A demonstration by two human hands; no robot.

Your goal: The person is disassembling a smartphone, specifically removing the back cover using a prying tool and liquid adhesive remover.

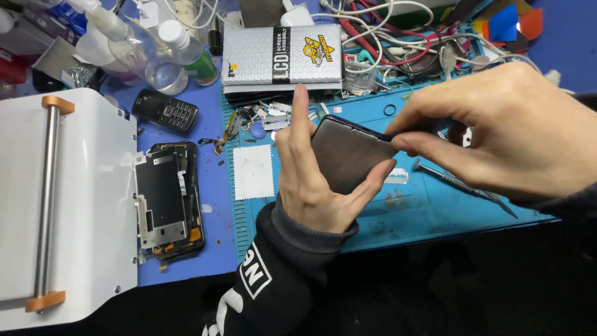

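Probably phone-repair workshop: dismantled phone (169, 200), repair mat (429, 211)

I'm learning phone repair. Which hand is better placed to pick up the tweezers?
Probably the right hand: the tweezers lie just beneath it, while the left hand cradles the phone.

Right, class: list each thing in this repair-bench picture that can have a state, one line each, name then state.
Left hand: cradles the dark phone from below, index finger straight up.
Right hand: fingers pinched at the phone's top right corner.
Phone: held tilted above the blue mat, apart from it.
Opened phone: lying flat, back off, insides showing.
Keypad phone: lying flat, closed.
Razor blade: flat on the mat.
Tweezers: lying on the mat, unheld.
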